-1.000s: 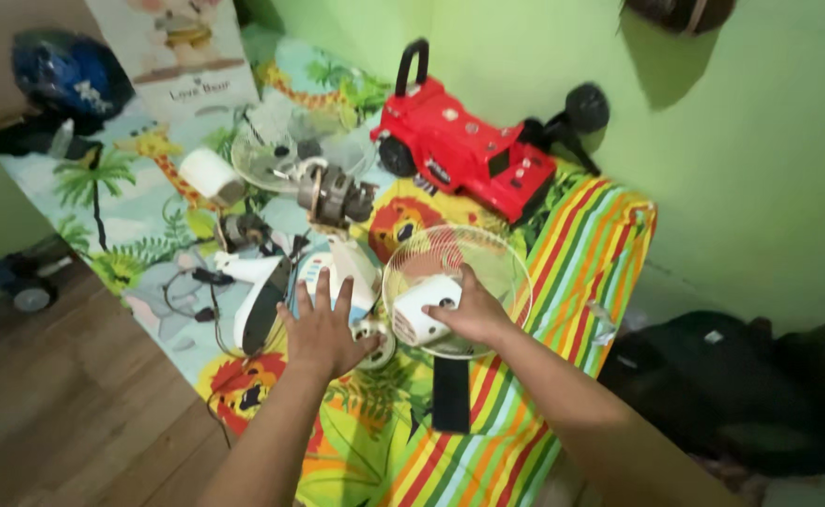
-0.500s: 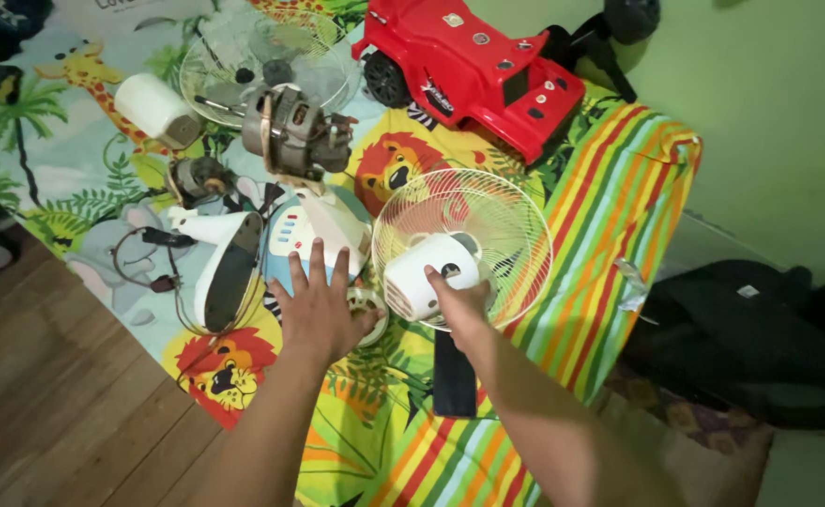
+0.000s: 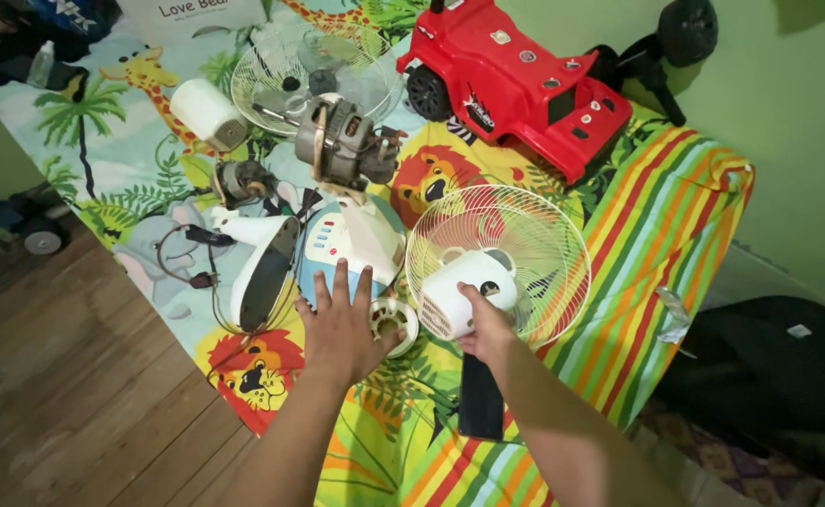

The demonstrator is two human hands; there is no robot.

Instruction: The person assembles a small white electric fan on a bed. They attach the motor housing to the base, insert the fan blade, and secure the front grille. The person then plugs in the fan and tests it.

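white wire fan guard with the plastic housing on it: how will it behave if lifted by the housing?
The fan guard is thin open wire, so probably light and springy. The white housing under the right hand looks smooth, perhaps slippery. Being round and wide, it may tilt or wobble.

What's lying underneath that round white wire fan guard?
Through the wire fan guard you can see the striped, lion-print cloth it lies on. The white motor cover, held by the right hand, hides whatever lies behind it.
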